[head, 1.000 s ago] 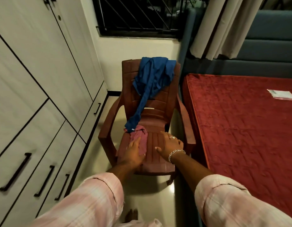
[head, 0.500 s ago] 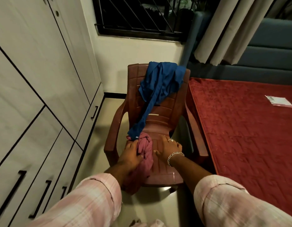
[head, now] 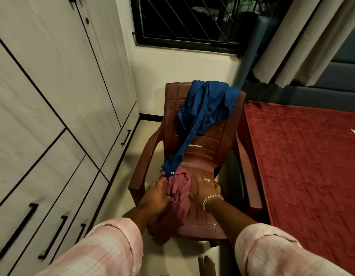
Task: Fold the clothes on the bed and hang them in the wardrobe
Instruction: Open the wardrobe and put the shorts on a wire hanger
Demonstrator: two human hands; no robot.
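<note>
Maroon cloth (head: 177,198) lay bunched on the seat of the chair (head: 208,218), its lower end spilling over the front edge toward the floor. A blue shirt (head: 204,114) hung unfolded over the chair back, one sleeve trailing down to touch the maroon piece. Neither garment looked folded yet, and the wardrobe (head: 53,96) stood beside the chair with its doors closed, so the task seemed barely begun: both pieces still needed folding and hanging. The bed (head: 304,166) to the right showed only a small pale packet at its far edge, no clothes.

The left hand (head: 155,196) rested on the left side of the maroon cloth, fingers curved down over it as though gathering it; whether they actually pinched the fabric could not be told. The right hand (head: 205,189) lay flat on the seat with fingers fairly straight, its thumb side touching the cloth's right edge, holding nothing.
</note>
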